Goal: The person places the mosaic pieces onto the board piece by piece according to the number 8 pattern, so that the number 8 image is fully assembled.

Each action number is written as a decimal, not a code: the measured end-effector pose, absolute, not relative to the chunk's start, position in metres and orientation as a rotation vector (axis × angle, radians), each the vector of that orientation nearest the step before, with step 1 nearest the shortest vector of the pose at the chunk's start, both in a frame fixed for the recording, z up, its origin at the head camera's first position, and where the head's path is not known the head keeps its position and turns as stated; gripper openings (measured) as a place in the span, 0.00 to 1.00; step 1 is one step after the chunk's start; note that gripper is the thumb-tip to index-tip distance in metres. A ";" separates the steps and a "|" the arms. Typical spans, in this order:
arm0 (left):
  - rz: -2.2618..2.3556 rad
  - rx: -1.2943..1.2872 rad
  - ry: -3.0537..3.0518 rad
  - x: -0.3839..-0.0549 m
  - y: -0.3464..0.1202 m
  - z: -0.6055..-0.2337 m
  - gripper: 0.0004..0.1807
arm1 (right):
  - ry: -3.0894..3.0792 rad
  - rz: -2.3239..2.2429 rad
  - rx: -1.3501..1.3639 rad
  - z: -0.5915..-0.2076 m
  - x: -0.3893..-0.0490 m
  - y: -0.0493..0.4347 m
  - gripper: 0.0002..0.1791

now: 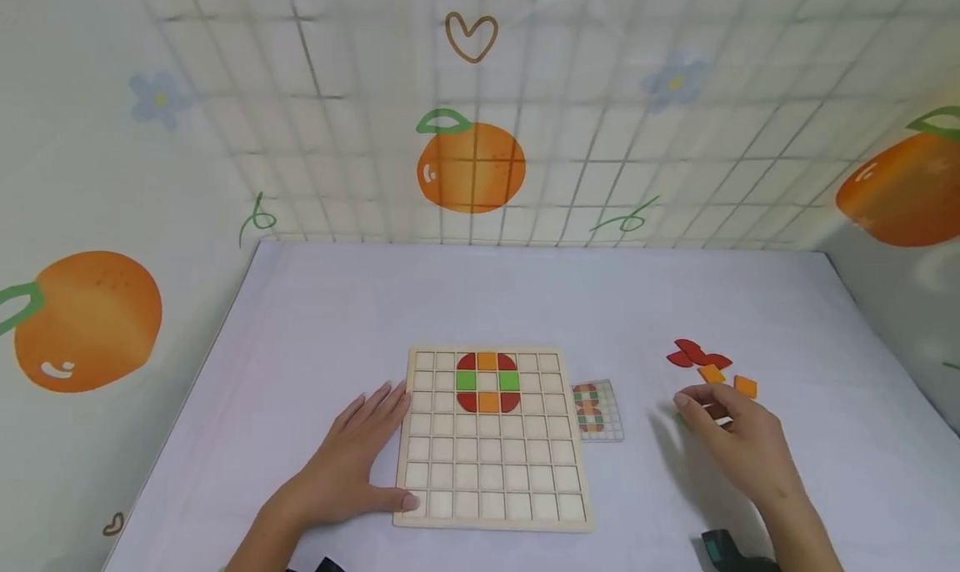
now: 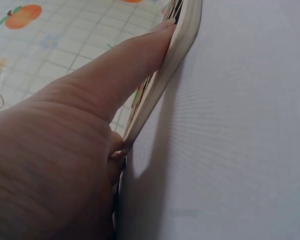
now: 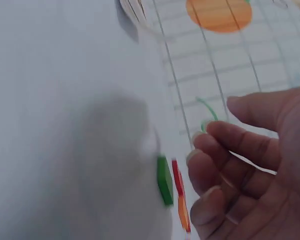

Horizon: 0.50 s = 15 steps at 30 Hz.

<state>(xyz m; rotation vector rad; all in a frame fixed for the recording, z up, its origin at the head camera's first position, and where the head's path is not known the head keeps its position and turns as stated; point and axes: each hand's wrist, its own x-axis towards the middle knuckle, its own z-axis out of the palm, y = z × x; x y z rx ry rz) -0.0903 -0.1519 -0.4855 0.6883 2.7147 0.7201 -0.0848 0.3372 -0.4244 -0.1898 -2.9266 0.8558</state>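
Observation:
A wooden grid board (image 1: pixel 491 451) lies on the table. Near its top sits a ring of tiles: red rounded corner pieces, an orange tile (image 1: pixel 487 361) above and another below, a green tile (image 1: pixel 466 380) at each side. My left hand (image 1: pixel 341 464) rests along the board's left edge, thumb on the lower left corner, fingers straight. Over at the right, my right hand (image 1: pixel 738 443) hovers by the loose tiles with its fingers bent. Its thumb and fingertips stand apart with nothing between them in the right wrist view. Below them is a green tile (image 3: pixel 165 181), mostly hidden in the head view.
A pattern card (image 1: pixel 600 411) lies at the board's right edge, partly under it. Several loose red pieces (image 1: pixel 690 353) and orange squares (image 1: pixel 746 387) lie beyond my right hand. A dark device (image 1: pixel 731 551) shows by the right wrist. A curtain printed with oranges hangs behind the table.

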 end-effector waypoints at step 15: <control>0.782 0.682 2.698 -0.087 -0.153 -0.487 0.71 | -3.005 0.777 -0.515 -0.429 -0.080 0.380 0.27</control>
